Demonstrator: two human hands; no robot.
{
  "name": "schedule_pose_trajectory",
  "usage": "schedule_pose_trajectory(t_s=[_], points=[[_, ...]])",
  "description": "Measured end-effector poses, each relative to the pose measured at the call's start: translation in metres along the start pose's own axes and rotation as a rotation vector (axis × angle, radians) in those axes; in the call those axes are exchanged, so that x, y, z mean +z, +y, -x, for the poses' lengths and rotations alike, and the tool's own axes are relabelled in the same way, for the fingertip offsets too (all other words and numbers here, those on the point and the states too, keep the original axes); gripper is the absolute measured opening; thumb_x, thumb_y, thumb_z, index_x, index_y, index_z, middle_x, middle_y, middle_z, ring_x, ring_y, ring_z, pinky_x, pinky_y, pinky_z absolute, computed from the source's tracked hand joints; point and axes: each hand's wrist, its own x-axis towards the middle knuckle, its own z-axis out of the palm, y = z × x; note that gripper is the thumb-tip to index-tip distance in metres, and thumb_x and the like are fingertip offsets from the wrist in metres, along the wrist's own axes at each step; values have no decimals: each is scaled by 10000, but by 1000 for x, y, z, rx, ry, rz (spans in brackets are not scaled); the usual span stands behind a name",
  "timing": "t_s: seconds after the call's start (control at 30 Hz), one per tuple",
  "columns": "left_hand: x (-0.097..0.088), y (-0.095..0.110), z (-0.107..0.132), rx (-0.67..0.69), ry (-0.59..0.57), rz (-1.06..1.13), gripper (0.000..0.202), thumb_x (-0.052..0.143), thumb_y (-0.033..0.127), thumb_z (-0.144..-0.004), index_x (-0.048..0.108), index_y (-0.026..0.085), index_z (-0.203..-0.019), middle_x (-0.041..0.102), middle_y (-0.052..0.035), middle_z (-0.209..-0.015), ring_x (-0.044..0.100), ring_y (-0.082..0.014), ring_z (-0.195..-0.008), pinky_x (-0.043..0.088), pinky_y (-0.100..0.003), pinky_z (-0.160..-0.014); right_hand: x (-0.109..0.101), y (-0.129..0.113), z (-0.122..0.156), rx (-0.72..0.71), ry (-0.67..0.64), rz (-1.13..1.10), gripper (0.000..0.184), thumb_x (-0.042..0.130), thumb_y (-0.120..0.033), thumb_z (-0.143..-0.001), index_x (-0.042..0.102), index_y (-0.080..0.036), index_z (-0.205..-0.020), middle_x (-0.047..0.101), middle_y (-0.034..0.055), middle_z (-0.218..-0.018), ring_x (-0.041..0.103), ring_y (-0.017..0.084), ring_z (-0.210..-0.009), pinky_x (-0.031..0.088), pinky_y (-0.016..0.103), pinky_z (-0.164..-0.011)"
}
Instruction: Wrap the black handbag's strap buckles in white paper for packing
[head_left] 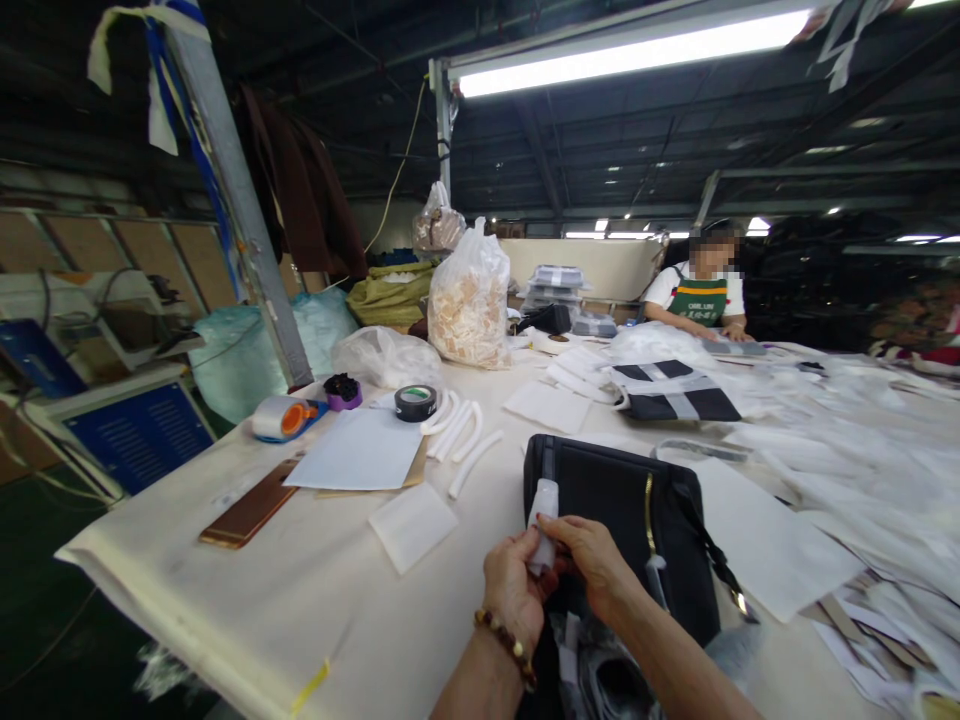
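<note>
A black bag (600,480) with a gold zipper (649,515) lies on the table in front of me. Over its left side, a white rolled wrapping (546,497) stands out between my hands; whether a strap runs inside it is hidden. My left hand (514,580), with a beaded bracelet on the wrist, is closed around the lower end of the wrapping. From the right, my right hand (589,555) pinches the same piece with thumb and fingers. Close to my forearms, clear plastic-wrapped parts (600,665) lie against the bag.
Left of the bag lie white foam strips (469,440), a black tape roll (415,403), paper sheets (364,450) and a brown phone-like slab (247,505). A plastic bag of scraps (470,300) stands behind. Across the table, a person in a green apron (697,300) handles a flat item.
</note>
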Motion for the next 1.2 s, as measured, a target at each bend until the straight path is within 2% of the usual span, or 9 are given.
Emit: schedule_pose_trajectory(t_s=[0.13, 0.23, 0.47, 0.63, 0.77, 0.9, 1.0, 1.2], points=[[1, 1, 3, 30, 22, 1, 52, 510, 165, -755, 505, 114, -748, 579, -28, -575, 535, -111, -419, 352, -181, -384, 2, 1, 1, -57, 11, -42, 223, 679, -288, -542, 540, -122, -486, 460, -43, -395, 386, 56, -361, 266, 193, -368], [0, 2, 6, 90, 29, -33, 130, 564, 220, -689, 524, 111, -749, 578, -23, -539, 526, -122, -407, 348, -191, -379, 4, 2, 1, -79, 7, -67, 253, 691, -329, -492, 542, -125, -479, 468, -35, -401, 388, 63, -375, 259, 198, -372], [-3, 0, 4, 190, 58, -140, 293, 647, 371, -554, 523, 126, -656, 553, -2, -464, 494, -114, -403, 332, -193, -375, 2, 7, -1, -82, -19, -109, 276, 712, -345, -488, 532, -137, -474, 457, -41, -389, 375, 65, -367, 264, 207, -373], [-3, 2, 6, 200, 8, -204, 356, 645, 425, -559, 528, 120, -701, 563, 4, -490, 501, -111, -411, 346, -191, -374, 2, 7, 0, -72, -15, -138, 270, 719, -336, -497, 547, -129, -495, 483, -34, -402, 405, 67, -377, 281, 201, -371], [-3, 5, 14, 181, -115, -213, 394, 651, 443, -578, 516, 115, -748, 607, -27, -588, 540, -118, -463, 390, -198, -407, 0, 7, 0, -53, 0, -154, 229, 702, -282, -571, 551, -115, -530, 511, -34, -433, 444, 61, -394, 317, 181, -381], [-5, 7, 18, 179, -229, -209, 419, 707, 354, -536, 517, 100, -809, 630, -47, -666, 574, -128, -542, 444, -208, -479, 0, 7, -2, -21, 5, -152, 227, 615, -186, -725, 498, -129, -540, 478, -72, -427, 431, 44, -370, 332, 164, -374], [-8, 6, 15, 185, -242, -207, 419, 713, 303, -525, 508, 98, -828, 635, -47, -670, 573, -121, -532, 442, -198, -474, 1, 8, -3, -8, 1, -137, 247, 577, -146, -782, 484, -127, -554, 466, -87, -438, 425, 35, -368, 341, 153, -374], [-12, 4, 12, 169, -215, -219, 380, 687, 250, -529, 499, 95, -821, 636, -63, -663, 578, -130, -512, 432, -194, -451, 0, 8, -2, 1, -20, -108, 246, 564, -149, -808, 486, -123, -577, 451, -94, -453, 426, 33, -377, 332, 144, -362]])
